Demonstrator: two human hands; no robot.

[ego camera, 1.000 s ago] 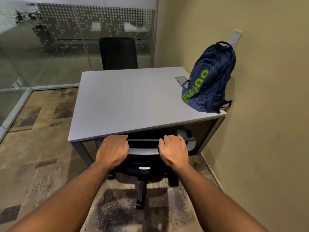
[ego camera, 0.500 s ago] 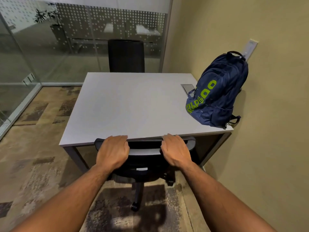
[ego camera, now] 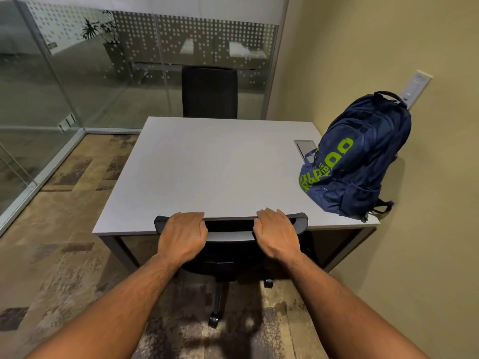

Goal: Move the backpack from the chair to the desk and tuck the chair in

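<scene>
A navy backpack with green lettering stands upright on the right end of the grey desk, leaning on the wall. The black office chair sits at the desk's near edge, its backrest top touching that edge and its seat hidden beneath. My left hand grips the left part of the backrest top. My right hand grips the right part.
A second black chair stands behind the desk's far side by the glass partition. A yellow wall runs close along the right. A cable hatch is set in the desktop. Patterned carpet spreads to the left.
The chair has rolled forward under the desk with both hands on its backrest. The view has tilted up and come closer.
</scene>
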